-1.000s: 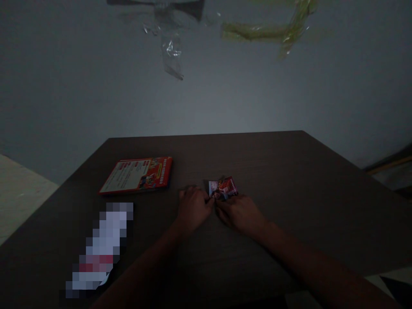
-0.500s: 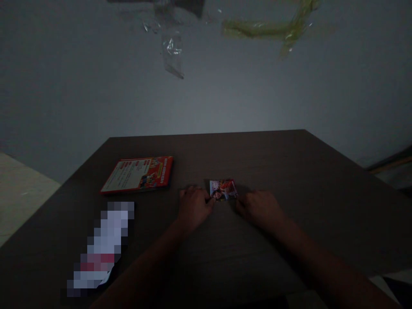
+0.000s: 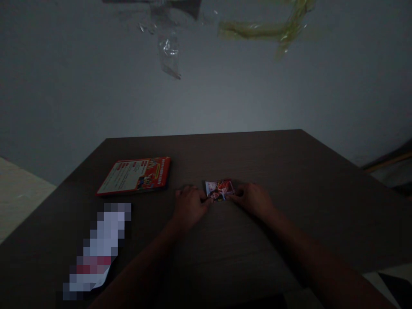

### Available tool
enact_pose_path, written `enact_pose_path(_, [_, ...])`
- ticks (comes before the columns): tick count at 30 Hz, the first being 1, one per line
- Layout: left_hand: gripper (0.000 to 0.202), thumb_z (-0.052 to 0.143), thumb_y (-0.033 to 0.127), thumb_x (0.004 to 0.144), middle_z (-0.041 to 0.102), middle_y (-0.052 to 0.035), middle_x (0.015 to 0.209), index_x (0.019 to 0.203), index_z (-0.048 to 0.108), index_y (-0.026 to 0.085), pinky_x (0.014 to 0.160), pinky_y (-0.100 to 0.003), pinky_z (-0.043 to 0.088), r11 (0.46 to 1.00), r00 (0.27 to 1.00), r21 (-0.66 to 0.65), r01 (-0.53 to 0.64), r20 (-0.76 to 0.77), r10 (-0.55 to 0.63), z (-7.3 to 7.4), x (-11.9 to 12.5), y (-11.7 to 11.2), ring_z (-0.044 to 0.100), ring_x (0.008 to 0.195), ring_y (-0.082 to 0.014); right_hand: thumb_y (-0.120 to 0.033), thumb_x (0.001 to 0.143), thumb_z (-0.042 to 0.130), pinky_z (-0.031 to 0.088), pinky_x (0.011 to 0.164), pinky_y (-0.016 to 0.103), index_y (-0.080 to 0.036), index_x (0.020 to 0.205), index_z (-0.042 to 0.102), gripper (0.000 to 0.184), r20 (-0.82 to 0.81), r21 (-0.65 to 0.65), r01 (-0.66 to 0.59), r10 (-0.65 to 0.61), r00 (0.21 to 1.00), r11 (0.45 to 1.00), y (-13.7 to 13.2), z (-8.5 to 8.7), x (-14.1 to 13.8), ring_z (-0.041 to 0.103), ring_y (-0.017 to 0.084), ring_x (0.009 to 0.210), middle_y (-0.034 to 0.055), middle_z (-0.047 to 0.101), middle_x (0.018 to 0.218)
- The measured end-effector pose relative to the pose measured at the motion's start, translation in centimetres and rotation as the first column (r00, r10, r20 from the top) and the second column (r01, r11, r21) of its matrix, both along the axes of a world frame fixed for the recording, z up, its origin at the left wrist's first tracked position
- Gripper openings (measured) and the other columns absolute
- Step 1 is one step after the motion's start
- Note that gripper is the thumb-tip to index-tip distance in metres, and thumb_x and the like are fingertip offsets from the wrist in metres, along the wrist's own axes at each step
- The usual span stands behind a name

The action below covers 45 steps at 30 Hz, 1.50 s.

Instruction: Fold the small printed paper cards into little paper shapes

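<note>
Forearms [image 3: 151,257] converge fr. L & R, L hand [image 3: 189,207] back up w/ thumb at near-L corner of pic. card [image 3: 220,189], on table [image 3: 238,159] btwn hands, grip unclear; R hand [image 3: 256,199] pinches its R edge.

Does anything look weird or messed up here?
Yes, the wall: wrinkled clear tape and yellow tape are stuck high up in crooked strips, which looks messy. The pale thing on the table is blurred into squares, so I can't judge it.
</note>
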<state>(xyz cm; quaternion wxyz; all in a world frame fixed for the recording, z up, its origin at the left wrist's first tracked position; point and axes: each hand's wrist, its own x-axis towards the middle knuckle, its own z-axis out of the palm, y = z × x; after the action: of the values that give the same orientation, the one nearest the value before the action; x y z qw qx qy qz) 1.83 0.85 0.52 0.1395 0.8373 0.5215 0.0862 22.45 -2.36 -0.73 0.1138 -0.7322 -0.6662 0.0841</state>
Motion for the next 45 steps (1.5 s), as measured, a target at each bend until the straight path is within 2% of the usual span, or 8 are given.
enact_pose_path(12, [0.020,0.062,0.037,0.072,0.062,-0.0047,0.096,0.088,0.067,0.025,0.078,-0.038,0.037,0.997,0.998,-0.068,-0.024,0.055,0.027,-0.3,-1.5,1.1,0.053,0.099,-0.0261,-0.066,0.073,0.052,0.030,0.048,0.024,-0.025,0.067,0.069,0.045,-0.047,-0.038,0.024,-0.026,0.999,0.999,0.0,0.3,0.4,0.060,0.017,0.060,0.0035,0.068,0.067])
enact_pose_path(21, [0.027,0.062,0.042,0.073,0.058,-0.0054,0.105,0.088,0.066,0.020,0.085,-0.037,0.036,0.997,0.975,0.063,-0.033,0.221,0.018,-0.7,-0.5,0.5,0.049,0.102,-0.0237,-0.059,0.072,0.059,0.039,0.053,0.027,-0.022,0.079,0.068,0.039,-0.128,0.004,-0.002,0.002,0.992,1.000,0.1,0.1,0.5,0.061,0.019,0.065,0.0042,0.068,0.073])
enact_pose_path(26, [0.014,0.058,0.032,0.078,0.060,-0.0028,0.086,0.078,0.062,0.018,0.076,-0.031,0.039,0.995,0.941,0.092,0.047,0.330,-0.075,-1.0,0.2,0.2,0.054,0.085,-0.0174,-0.042,0.064,0.074,0.042,0.085,0.038,-0.017,0.126,0.048,0.071,-0.098,0.403,-0.074,0.124,0.987,0.912,-0.2,0.6,0.0,0.051,0.028,0.106,0.0140,0.055,0.118])
enact_pose_path(29, [0.008,0.058,0.025,0.076,0.060,-0.0027,0.092,0.082,0.062,0.020,0.082,-0.033,0.037,0.984,0.951,0.164,0.063,0.290,-0.109,-0.7,0.2,-0.3,0.053,0.091,-0.0187,-0.036,0.078,0.064,0.034,0.093,0.042,-0.023,0.120,0.055,0.045,0.050,0.514,-0.294,0.314,0.948,0.806,-0.7,1.1,-0.6,0.045,0.027,0.112,0.0122,0.051,0.125])
enact_pose_path(31, [0.011,0.059,0.019,0.073,0.060,-0.0024,0.097,0.083,0.063,0.021,0.086,-0.035,0.035,0.980,0.954,0.168,0.104,0.262,-0.146,-0.3,0.1,-0.6,0.052,0.096,-0.0194,-0.029,0.086,0.054,0.034,0.090,0.040,-0.027,0.103,0.065,0.020,0.104,0.464,-0.470,0.481,0.871,0.751,-0.9,1.0,-0.8,0.050,0.022,0.103,0.0068,0.060,0.112])
enact_pose_path(34, [0.026,0.060,0.013,0.065,0.057,-0.0019,0.111,0.089,0.063,0.024,0.091,-0.037,0.033,0.978,0.949,0.103,0.180,0.244,-0.200,0.1,-0.5,-0.7,0.050,0.105,-0.0214,-0.024,0.087,0.051,0.036,0.085,0.036,-0.023,0.094,0.067,0.017,0.100,0.394,-0.588,0.603,0.791,0.706,-0.9,0.5,-0.6,0.054,0.019,0.095,0.0053,0.065,0.097])
enact_pose_path(41, [0.028,0.055,0.023,0.079,0.061,-0.0055,0.099,0.106,0.058,0.018,0.085,-0.033,0.040,0.979,0.939,0.141,0.150,0.290,-0.186,-1.1,-0.8,0.2,0.054,0.094,-0.0192,-0.012,0.076,0.057,0.038,0.086,0.033,-0.020,0.089,0.064,0.017,0.007,0.254,-0.616,0.635,0.772,0.746,-0.7,0.2,-0.1,0.056,0.018,0.095,0.0039,0.065,0.097])
enact_pose_path(45, [0.017,0.051,0.027,0.084,0.062,-0.0048,0.089,0.091,0.064,0.019,0.082,-0.033,0.039,0.972,0.969,0.169,0.164,0.158,-0.191,-1.4,0.2,0.5,0.053,0.090,-0.0195,-0.015,0.073,0.059,0.039,0.087,0.034,-0.020,0.101,0.061,0.029,0.008,0.171,-0.618,0.626,0.780,0.767,-1.1,0.9,-0.5,0.055,0.020,0.097,0.0056,0.064,0.102])
